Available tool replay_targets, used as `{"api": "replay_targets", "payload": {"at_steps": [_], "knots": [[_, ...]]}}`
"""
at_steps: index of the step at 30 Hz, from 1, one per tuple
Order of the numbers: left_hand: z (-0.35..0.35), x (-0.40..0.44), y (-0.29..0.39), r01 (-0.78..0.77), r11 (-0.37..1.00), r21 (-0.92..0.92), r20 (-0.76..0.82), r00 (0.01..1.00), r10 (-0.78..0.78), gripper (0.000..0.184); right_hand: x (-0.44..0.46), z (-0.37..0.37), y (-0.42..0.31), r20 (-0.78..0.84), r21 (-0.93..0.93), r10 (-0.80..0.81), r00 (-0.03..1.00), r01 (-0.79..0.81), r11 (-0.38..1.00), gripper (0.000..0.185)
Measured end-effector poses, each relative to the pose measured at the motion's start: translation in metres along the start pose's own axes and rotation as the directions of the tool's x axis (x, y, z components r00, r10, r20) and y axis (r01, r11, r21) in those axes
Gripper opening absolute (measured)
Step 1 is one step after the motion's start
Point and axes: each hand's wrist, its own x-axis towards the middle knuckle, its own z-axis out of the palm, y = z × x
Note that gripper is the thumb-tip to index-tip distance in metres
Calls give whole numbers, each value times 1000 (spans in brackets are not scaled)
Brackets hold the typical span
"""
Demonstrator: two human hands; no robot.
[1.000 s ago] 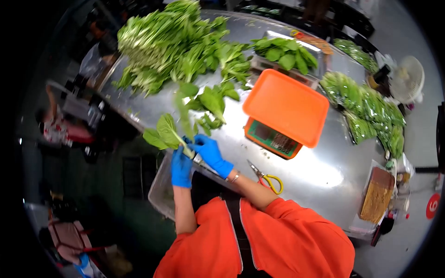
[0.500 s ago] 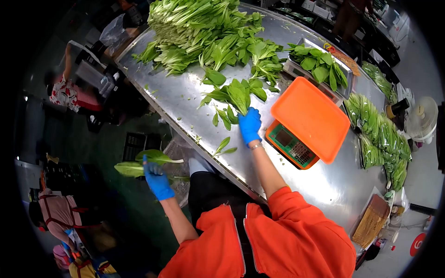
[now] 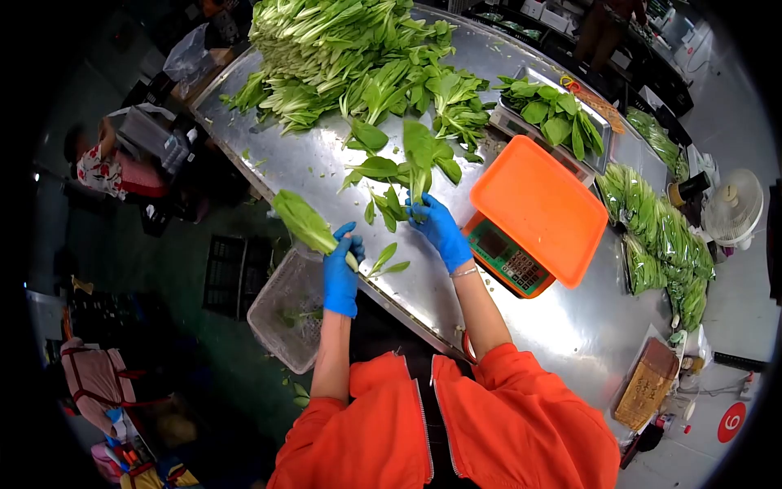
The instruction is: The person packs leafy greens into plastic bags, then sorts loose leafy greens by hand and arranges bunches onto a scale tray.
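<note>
My left hand (image 3: 340, 275), in a blue glove, is closed around the pale stem of a leafy green (image 3: 303, 220) above the near table edge. Its broad leaf points up and to the left. In a matching glove, my right hand (image 3: 438, 230) pinches the stem base of another leafy green (image 3: 419, 151), whose leaves point away from me. Loose leaves (image 3: 385, 204) lie beside that hand, and a small cut sprig (image 3: 386, 259) rests between both hands. Farther back on the table is a large heap of leafy greens (image 3: 334, 61).
An orange-topped scale (image 3: 539, 208) stands right of my right hand. Behind it, another scale carries greens (image 3: 558, 114). Bagged greens (image 3: 660, 220) lie at the right, near a white fan (image 3: 731, 205). A plastic basket (image 3: 281, 326) sits below the table edge. A co-worker (image 3: 110, 163) is at the left.
My left hand has come from beyond the table edge to the right; the broad loose leaves are out of it and it now grips a leafy green. My right hand has shifted slightly.
</note>
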Motion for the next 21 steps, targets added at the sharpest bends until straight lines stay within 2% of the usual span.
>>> {"api": "replay_targets", "payload": {"at_steps": [2,5,6,8,9,10,11,12,13,15,17,18,19,20,21], "knots": [[6,10,-3,1,999,41,43,999,-2,26,-5,6,7,10,-26,-23,1000,23,999,32],[31,16,-1,13,990,138,14,1000,-15,33,-19,34,10,65,-324,-93,994,109,940,34],[28,21,-2,14,990,139,10,1000,-15,33,-18,40,19,78,-470,-146,986,165,867,31],[17,33,-6,10,984,177,-10,1000,-8,33,-22,55,42,223,-742,-410,884,427,517,27],[11,38,-6,20,986,167,-21,1000,-17,32,-25,64,44,221,-742,-412,884,427,517,27],[7,42,-4,31,987,157,-32,999,-26,31,-30,75,42,213,-674,-288,934,354,648,26],[-2,44,0,-38,999,30,-8,999,39,29,-33,81,42,218,-597,-157,963,259,759,25],[-9,45,6,-104,989,-100,9,994,106,27,-32,81,42,216,-596,-159,963,259,760,25],[-17,48,12,-182,977,-114,-18,983,181,25,-27,80,42,154,-571,-138,978,202,796,25],[-26,48,28,-175,969,-174,-68,984,165,25,-11,67,39,19,-546,-147,989,134,827,24],[-36,50,34,-181,954,-240,-170,975,142,24,29,25,43,-99,-703,-428,899,241,669,25],[-50,64,27,-179,953,-244,-168,976,140,24,42,11,27,-1,-878,-656,755,313,361,27],[-69,83,12,-139,971,-197,-120,986,116,22,59,1,11,28,-911,-785,619,338,234,30],[-79,96,5,-100,984,-145,-75,993,90,20,70,-9,-6,-63,-982,-779,624,101,160,39],[-51,98,11,-63,993,-98,-241,970,38,15,85,-17,-21,-98,-995,-818,567,-53,82,45]]}}
